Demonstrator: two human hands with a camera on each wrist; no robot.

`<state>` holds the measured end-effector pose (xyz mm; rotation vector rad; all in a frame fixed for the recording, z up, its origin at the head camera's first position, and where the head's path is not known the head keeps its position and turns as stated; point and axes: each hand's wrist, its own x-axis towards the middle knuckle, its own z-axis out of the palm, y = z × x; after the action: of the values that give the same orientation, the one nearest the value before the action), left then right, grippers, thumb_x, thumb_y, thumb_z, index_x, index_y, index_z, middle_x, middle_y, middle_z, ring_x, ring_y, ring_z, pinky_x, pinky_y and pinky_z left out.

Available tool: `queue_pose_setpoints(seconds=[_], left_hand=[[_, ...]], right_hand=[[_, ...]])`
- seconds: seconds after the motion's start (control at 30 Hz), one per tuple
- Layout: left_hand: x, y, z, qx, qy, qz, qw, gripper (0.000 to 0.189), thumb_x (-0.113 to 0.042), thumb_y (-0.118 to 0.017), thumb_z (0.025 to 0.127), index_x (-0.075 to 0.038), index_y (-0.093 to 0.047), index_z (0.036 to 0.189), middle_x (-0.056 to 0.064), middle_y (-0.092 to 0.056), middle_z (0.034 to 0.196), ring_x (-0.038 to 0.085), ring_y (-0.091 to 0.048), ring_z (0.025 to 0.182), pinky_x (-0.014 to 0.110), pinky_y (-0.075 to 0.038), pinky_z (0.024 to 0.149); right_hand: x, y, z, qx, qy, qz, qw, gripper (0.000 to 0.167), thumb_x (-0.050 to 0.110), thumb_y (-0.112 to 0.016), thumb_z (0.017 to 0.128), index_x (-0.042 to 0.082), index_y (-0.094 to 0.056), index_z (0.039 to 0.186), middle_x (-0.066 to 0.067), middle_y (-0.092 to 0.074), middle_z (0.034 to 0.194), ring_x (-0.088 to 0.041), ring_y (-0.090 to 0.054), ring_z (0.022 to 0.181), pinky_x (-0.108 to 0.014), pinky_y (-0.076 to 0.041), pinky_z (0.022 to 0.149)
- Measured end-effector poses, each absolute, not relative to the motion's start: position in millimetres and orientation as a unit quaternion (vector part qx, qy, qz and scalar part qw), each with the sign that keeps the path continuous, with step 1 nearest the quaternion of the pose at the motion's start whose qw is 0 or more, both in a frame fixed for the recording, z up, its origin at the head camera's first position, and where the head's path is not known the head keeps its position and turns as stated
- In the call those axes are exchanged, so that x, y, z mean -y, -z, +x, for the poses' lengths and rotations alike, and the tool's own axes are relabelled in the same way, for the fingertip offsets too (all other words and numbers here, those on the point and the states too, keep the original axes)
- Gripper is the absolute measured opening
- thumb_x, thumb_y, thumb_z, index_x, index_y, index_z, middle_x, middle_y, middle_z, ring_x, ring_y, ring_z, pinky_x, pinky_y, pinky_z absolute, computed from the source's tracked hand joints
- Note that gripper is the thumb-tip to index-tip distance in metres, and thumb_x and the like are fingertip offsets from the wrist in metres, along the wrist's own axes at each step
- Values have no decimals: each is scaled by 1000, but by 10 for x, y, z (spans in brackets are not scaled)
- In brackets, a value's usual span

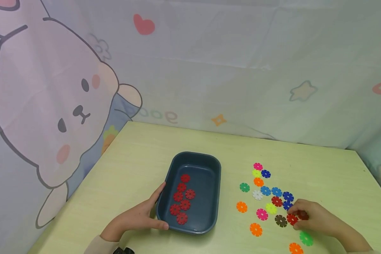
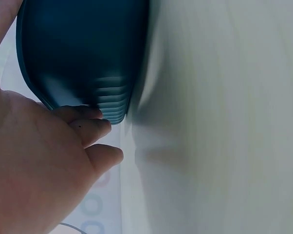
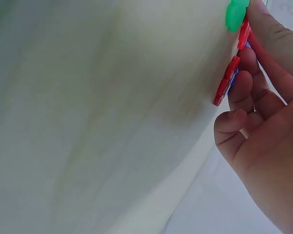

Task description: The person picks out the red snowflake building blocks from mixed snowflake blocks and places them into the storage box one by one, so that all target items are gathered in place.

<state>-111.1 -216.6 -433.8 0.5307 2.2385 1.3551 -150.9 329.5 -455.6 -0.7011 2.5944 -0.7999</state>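
A dark blue oblong tray [image 1: 206, 211] stands on the table, with several red notched plastic discs [image 1: 182, 218] lying in its left half. My left hand [image 1: 143, 213] holds the tray at its near left corner. Its thumb lies at the rim, and the other fingers touch the outer wall [image 2: 112, 97]. Over to the right, my right hand [image 1: 317, 217] has thumb and forefinger about a red notched disc [image 1: 292, 219] at the table surface. Another red disc [image 3: 227, 82] lies under its curled fingers, partly hidden in the head view.
Loose notched discs of several colours spread left of and beyond my right hand, among them a brown disc [image 1: 280, 221], a red disc [image 1: 277, 201] and a white disc [image 1: 257, 194]. Nearer me lie a green disc [image 1: 306, 238] and an orange disc [image 1: 296, 248]. A printed curtain [image 1: 209, 70] hangs behind the table.
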Motion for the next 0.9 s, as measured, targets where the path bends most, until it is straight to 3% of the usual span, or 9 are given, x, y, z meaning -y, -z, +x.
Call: queue_pose_setpoints(seconds=[0.33,0.63,0.9], left_hand=[[2162,4332,-1109,-819,-489,189,234,121,-31,-81,78,-19,12,155,10,5,162,30,0,147,59,-12,112],[2164,4322,-1109,-815,-494,202,225,121,-31,-81,79,-18,13,155,16,4,161,38,-1,146,62,-13,111],[2165,4332,-1104,-817,-495,186,231,121,-31,-82,78,-23,10,155,10,4,162,32,-1,147,59,-13,112]], right_hand=[[-3293,4550,-1534,-910,285,-232,192,30,21,-81,77,6,-67,100,3,-51,80,-3,-42,70,-20,-41,60],[-3280,4547,-1540,-903,293,-237,206,27,20,-79,80,7,-64,98,3,-50,77,-3,-42,68,-21,-39,59],[-3288,4553,-1548,-901,285,-260,198,29,18,-80,78,8,-59,96,4,-48,77,-3,-41,69,-22,-38,58]])
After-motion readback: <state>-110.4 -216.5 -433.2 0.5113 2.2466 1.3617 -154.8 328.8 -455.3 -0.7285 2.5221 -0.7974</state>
